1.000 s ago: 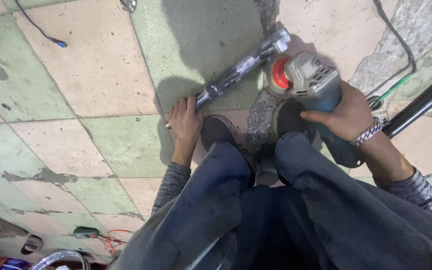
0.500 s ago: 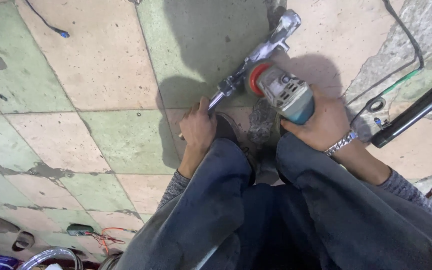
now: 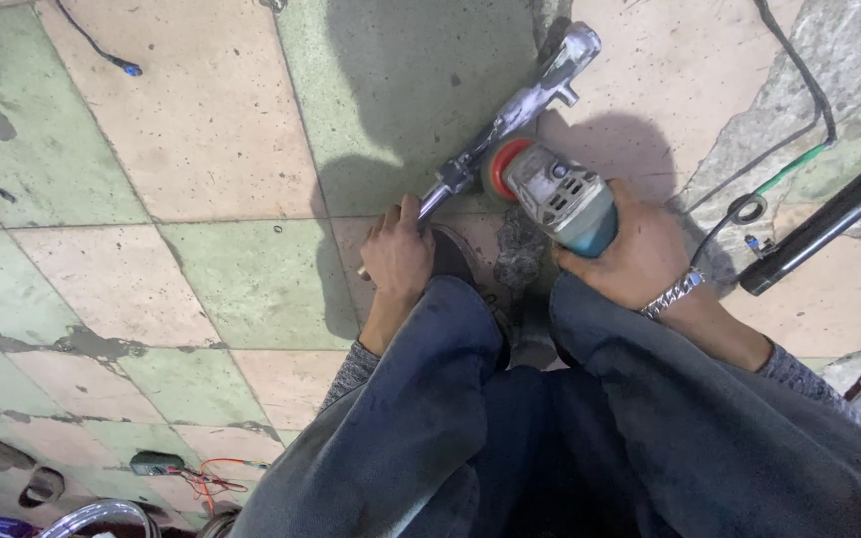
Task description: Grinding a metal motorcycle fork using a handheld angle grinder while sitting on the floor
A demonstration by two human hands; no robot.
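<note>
Metal rod assembly (image 3: pixel 510 115) lies slantwise on the tiled floor (image 3: pixel 201 130), and we judge it rigid, fairly heavy and smooth enough to slide, so it is best pinned near its thin lower end. Our left hand (image 3: pixel 396 254) is closed there, pressing that end down. Our right hand (image 3: pixel 635 254) is wrapped around the angle grinder (image 3: pixel 555 194), whose orange disc (image 3: pixel 498 167) touches the rod's middle, just ahead of our knees.
</note>
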